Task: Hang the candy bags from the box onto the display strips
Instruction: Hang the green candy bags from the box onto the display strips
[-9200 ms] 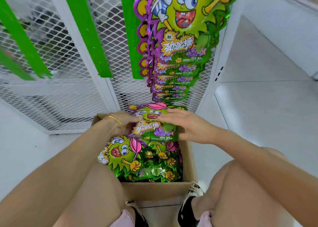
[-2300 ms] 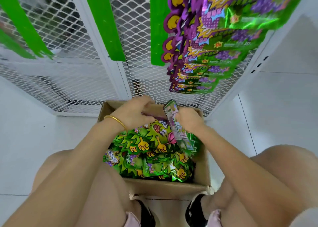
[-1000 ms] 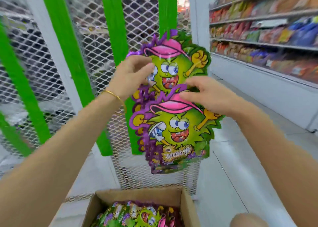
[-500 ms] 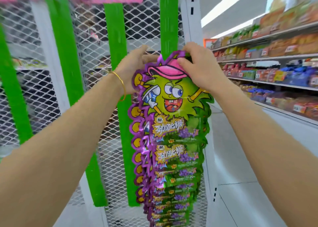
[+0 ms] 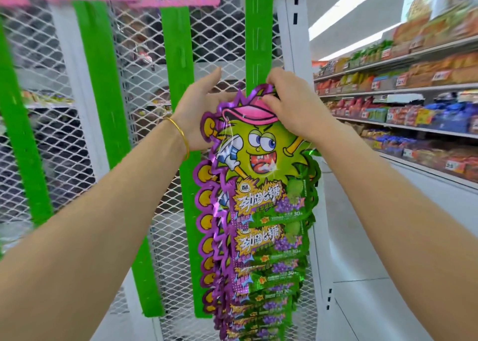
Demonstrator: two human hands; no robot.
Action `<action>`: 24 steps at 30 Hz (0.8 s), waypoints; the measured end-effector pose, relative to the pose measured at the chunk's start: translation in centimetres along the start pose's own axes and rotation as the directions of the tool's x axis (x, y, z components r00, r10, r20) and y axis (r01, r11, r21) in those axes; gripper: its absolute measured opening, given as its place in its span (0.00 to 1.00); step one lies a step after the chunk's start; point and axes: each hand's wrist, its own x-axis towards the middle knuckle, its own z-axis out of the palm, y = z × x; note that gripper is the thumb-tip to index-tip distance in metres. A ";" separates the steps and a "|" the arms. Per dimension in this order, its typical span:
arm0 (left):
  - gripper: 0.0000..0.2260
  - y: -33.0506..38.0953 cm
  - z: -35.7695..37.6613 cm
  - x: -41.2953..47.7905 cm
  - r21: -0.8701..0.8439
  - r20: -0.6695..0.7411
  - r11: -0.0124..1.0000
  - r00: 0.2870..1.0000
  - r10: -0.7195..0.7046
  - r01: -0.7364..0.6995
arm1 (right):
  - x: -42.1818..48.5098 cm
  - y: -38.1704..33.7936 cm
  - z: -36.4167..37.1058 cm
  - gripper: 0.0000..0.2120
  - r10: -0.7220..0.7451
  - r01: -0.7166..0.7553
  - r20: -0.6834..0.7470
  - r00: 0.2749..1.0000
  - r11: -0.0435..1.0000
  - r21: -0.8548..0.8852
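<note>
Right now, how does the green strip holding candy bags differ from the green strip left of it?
The loaded green plastic strip carries a column of green-and-purple candy bags; the neighbouring green strip hangs bare. Bags hide the loaded strip's lower end; the neighbour's shows. Both hang over white wire mesh.

Two bare forearms show from the near edge, one on the left and one on the right, uncovered all the way to the wrists. The left hand [image 5: 196,113] wears a thin gold bangle [image 5: 181,139] at its wrist: a plain, smooth, shiny ring with a narrow band, sitting loose and slightly slanted. The right hand [image 5: 292,110] and its wrist are bare, as are the visible fingers.
</note>
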 end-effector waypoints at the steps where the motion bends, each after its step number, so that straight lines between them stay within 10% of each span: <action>1: 0.31 -0.1 -0.1 0.0 0.002 -0.005 1.000 1.000 0.003 -0.003 | -0.1 0.0 0.0 0.08 0.004 -0.004 0.013 1.000 1.000 0.008; 6: 0.23 -1.0 -0.2 -0.2 0.024 -0.092 0.996 0.992 0.088 -0.086 | -1.2 -0.1 0.5 0.09 0.026 -0.027 0.142 0.990 1.000 0.006; 9: 0.14 -2.1 -0.2 -0.5 0.335 -0.214 0.925 0.941 0.262 -0.182 | -2.2 -0.1 1.0 0.14 0.050 -0.058 0.096 0.994 0.995 0.081; 16: 0.27 -6.4 -1.1 -5.2 0.975 -0.072 0.189 0.643 0.763 -0.116 | -6.8 -1.1 1.7 0.18 -0.056 0.002 -0.306 0.950 0.985 -0.174; 19: 0.25 -11.0 -1.1 -9.3 0.987 -0.049 0.121 0.528 0.848 -0.104 | -13.0 -4.4 4.0 0.13 -0.020 0.062 -0.365 0.931 0.993 0.104; 24: 0.22 -24.9 -1.8 -17.6 0.950 -0.175 0.311 0.813 0.555 -0.008 | -27.5 -9.9 12.5 0.12 0.047 -0.154 0.291 0.956 0.922 0.356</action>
